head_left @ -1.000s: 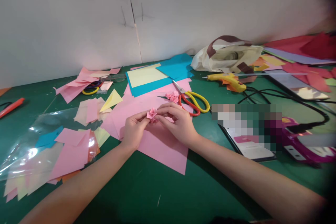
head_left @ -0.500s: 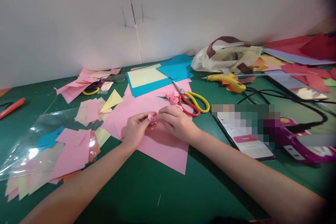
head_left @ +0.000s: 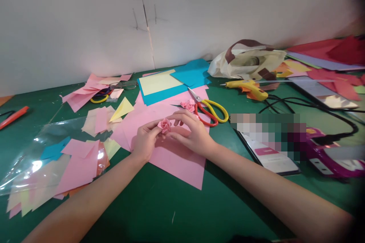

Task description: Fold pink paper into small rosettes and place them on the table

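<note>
white wall (head_left: pixel 85 26), green tabletop (head_left: pixel 159 212)

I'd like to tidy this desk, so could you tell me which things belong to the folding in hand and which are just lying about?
In use: small pink paper flower, pinched by left hand and right hand; pink sheet beneath.

Lying about: scissors, glue gun, cloth bag, blue paper, paper scraps.
</note>
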Tool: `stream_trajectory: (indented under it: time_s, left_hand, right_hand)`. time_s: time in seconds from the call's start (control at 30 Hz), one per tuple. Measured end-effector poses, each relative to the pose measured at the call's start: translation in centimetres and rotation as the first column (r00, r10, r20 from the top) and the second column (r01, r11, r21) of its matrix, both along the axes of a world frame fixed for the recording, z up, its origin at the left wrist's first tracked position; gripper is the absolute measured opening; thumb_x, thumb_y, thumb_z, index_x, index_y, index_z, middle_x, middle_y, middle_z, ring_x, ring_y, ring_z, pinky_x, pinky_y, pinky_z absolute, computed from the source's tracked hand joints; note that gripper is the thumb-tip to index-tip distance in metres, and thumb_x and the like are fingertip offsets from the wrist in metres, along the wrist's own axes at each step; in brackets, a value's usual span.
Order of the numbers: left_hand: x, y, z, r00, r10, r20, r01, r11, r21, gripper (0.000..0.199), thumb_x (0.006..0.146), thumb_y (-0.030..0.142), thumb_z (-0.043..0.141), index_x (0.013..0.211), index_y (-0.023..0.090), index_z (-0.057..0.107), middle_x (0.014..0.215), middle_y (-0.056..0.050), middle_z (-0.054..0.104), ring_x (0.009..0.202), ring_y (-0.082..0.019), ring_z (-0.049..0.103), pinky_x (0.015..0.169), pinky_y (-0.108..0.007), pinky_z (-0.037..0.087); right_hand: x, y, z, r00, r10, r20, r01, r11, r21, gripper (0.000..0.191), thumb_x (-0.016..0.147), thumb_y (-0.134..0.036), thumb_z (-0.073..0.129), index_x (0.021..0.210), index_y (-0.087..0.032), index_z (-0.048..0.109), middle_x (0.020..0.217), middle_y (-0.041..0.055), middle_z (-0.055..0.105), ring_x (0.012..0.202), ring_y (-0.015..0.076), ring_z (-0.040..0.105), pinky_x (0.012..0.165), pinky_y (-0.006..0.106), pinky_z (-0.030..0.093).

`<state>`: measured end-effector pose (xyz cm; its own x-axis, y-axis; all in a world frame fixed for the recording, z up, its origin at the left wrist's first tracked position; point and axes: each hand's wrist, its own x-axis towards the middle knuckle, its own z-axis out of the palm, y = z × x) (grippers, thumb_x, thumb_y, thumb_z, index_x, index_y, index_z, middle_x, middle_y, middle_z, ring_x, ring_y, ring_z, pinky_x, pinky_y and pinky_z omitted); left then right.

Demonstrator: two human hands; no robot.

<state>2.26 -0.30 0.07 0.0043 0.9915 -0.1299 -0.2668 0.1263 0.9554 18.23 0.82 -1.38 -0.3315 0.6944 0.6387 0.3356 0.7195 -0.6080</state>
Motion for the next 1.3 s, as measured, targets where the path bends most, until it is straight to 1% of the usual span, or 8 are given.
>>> stream_trajectory:
  time_s: [0.1, 0.27, 0.47, 0.77, 0.9, 1.07, 1.17, 1.3]
  left_hand:
    - [0.11, 0.00, 0.13, 0.999, 0.000, 0.040, 0.000, 1.000, 0.009, 0.013, 0.062, 0.022, 0.073, 0.073, 0.015, 0.076, 0.059, -0.001, 0.063, 0.053, -0.008, 0.049, 0.053, -0.021, 0.043]
    - [0.19, 0.04, 0.28, 0.998, 0.030, 0.063, -0.029, 0.999, -0.020, 0.017, 0.059, 0.024, 0.076, 0.074, 0.015, 0.077, 0.063, -0.003, 0.066, 0.054, -0.008, 0.050, 0.054, -0.021, 0.044]
    - [-0.04, 0.00, -0.14, 0.999, 0.041, 0.018, -0.041, 0.999, -0.011, 0.016, 0.063, 0.025, 0.074, 0.076, 0.017, 0.077, 0.062, -0.002, 0.066, 0.054, -0.007, 0.049, 0.049, -0.019, 0.038]
    - [-0.14, -0.12, 0.02, 0.999, -0.019, -0.034, 0.019, 1.000, 0.002, 0.017, 0.064, 0.023, 0.072, 0.079, 0.017, 0.077, 0.061, -0.002, 0.067, 0.053, -0.009, 0.054, 0.052, -0.021, 0.042]
    - [-0.18, -0.05, 0.01, 1.000, -0.004, -0.029, 0.004, 1.000, -0.015, 0.017, 0.062, 0.022, 0.072, 0.076, 0.015, 0.077, 0.060, -0.003, 0.066, 0.052, -0.009, 0.053, 0.051, -0.022, 0.043]
    - [-0.19, -0.09, -0.08, 0.998, -0.044, -0.050, 0.044, 0.999, -0.001, 0.016, 0.065, 0.025, 0.072, 0.076, 0.015, 0.076, 0.063, -0.003, 0.067, 0.055, -0.010, 0.054, 0.055, -0.024, 0.045]
    - [-0.20, -0.21, 0.07, 0.992, -0.092, -0.085, 0.094, 0.995, 0.023, 0.014, 0.068, 0.028, 0.071, 0.068, 0.015, 0.075, 0.062, -0.003, 0.065, 0.056, -0.011, 0.054, 0.057, -0.025, 0.047]
    - [-0.24, -0.32, 0.32, 0.987, -0.120, -0.104, 0.124, 0.992, 0.032, 0.013, 0.068, 0.027, 0.071, 0.070, 0.015, 0.075, 0.063, -0.004, 0.066, 0.059, -0.013, 0.055, 0.059, -0.027, 0.048]
  right_hand:
    - [0.00, 0.03, -0.06, 1.000, -0.021, 0.013, 0.021, 0.999, 0.027, 0.018, 0.083, -0.024, 0.065, 0.100, -0.019, 0.064, 0.094, 0.0078, 0.062, 0.086, 0.0188, 0.062, 0.076, 0.036, 0.056]
    - [0.07, 0.21, -0.25, 1.000, -0.019, 0.024, 0.017, 0.997, 0.073, 0.016, 0.087, -0.023, 0.058, 0.101, -0.021, 0.065, 0.095, 0.0076, 0.064, 0.087, 0.0185, 0.064, 0.078, 0.036, 0.056]
    - [0.03, 0.21, -0.28, 0.997, 0.002, 0.079, -0.018, 0.981, 0.196, 0.019, 0.091, -0.016, 0.050, 0.104, -0.018, 0.065, 0.094, 0.0087, 0.069, 0.084, 0.0181, 0.066, 0.073, 0.033, 0.055]
    - [0.54, 0.27, -0.10, 0.964, -0.134, 0.230, 0.050, 0.939, 0.339, 0.029, 0.095, -0.014, 0.039, 0.097, -0.019, 0.067, 0.089, 0.0081, 0.070, 0.079, 0.0196, 0.063, 0.067, 0.035, 0.045]
    - [0.56, 0.28, 0.06, 0.982, -0.076, 0.172, 0.026, 0.961, 0.275, 0.027, 0.094, -0.015, 0.041, 0.099, -0.020, 0.066, 0.090, 0.0078, 0.069, 0.080, 0.0192, 0.063, 0.070, 0.036, 0.049]
    - [0.35, 0.33, 0.04, 0.998, -0.046, 0.049, 0.036, 0.983, 0.180, 0.033, 0.095, -0.013, 0.038, 0.119, -0.023, 0.059, 0.113, 0.0098, 0.064, 0.106, 0.0194, 0.061, 0.087, 0.038, 0.052]
    - [0.34, 0.47, -0.11, 0.993, -0.038, 0.115, 0.013, 0.976, 0.216, 0.034, 0.095, -0.013, 0.038, 0.118, -0.025, 0.060, 0.114, 0.0091, 0.065, 0.099, 0.0198, 0.063, 0.082, 0.039, 0.053]
    - [0.44, 0.56, -0.03, 0.987, -0.014, 0.157, -0.027, 0.968, 0.251, 0.028, 0.093, -0.013, 0.043, 0.106, -0.022, 0.066, 0.097, 0.0094, 0.067, 0.087, 0.0191, 0.064, 0.073, 0.035, 0.054]
